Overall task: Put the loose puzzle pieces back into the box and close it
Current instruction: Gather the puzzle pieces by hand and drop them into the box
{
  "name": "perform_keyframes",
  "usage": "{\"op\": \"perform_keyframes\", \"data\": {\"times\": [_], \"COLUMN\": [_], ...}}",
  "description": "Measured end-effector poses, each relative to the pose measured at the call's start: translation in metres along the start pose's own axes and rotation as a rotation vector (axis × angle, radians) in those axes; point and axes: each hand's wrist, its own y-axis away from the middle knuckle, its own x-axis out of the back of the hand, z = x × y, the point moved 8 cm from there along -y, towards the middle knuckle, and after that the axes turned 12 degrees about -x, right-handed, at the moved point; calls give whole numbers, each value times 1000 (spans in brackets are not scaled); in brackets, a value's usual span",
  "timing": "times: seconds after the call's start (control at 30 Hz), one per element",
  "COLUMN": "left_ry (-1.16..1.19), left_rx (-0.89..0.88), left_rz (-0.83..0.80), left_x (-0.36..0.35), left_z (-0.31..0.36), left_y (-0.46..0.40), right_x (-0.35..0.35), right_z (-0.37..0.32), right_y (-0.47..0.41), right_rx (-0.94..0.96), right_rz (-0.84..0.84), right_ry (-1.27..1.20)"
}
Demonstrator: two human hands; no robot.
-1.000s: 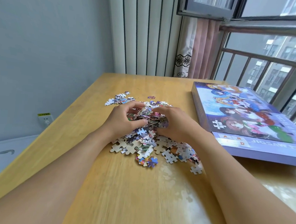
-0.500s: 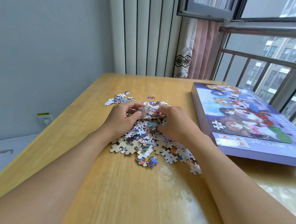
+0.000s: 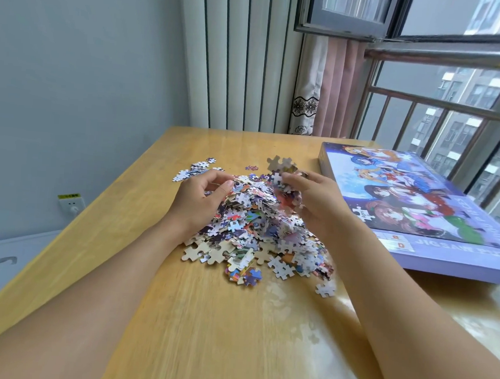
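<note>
A heap of loose colourful puzzle pieces [image 3: 252,219] lies in the middle of the wooden table [image 3: 204,319]. My left hand [image 3: 201,197] rests curled against the heap's left side, fingers touching pieces. My right hand [image 3: 313,199] is raised a little at the heap's right side, gripping a clump of puzzle pieces [image 3: 282,174] that sticks up above its fingers. The purple puzzle box [image 3: 418,213], with a cartoon picture on its lid, lies closed on the table to the right of my right hand.
A few stray pieces [image 3: 197,168] lie apart at the far left of the heap, and one single piece [image 3: 325,290] sits near the front right. A window with a railing [image 3: 455,109] stands right of the box. A wall socket [image 3: 70,205] is low left.
My right hand has lifted from the heap with a clump of pieces, which now sticks up above the pile. My left hand has stayed against the heap's left side.
</note>
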Motion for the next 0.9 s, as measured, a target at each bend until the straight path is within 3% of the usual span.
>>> {"op": "perform_keyframes", "data": {"times": [0.2, 0.37, 0.57, 0.7, 0.9], "left_ry": [-24, -99, -333, -286, -215], "left_rx": [-46, -167, -321, -334, -250], "left_rz": [16, -107, -180, -145, -61], "left_x": [-1, -22, -39, -38, -30], "left_z": [12, 36, 52, 54, 39], "left_y": [0, 7, 7, 8, 3], "right_x": [-16, -26, -31, -29, -18], "right_z": [29, 37, 45, 47, 42], "right_y": [-4, -9, -9, -9, -7], "right_rx": [-313, -340, -343, -325, -210], "right_rz": [-185, -199, -188, -115, 35], "right_ry": [-344, -429, -415, -421, -120]}}
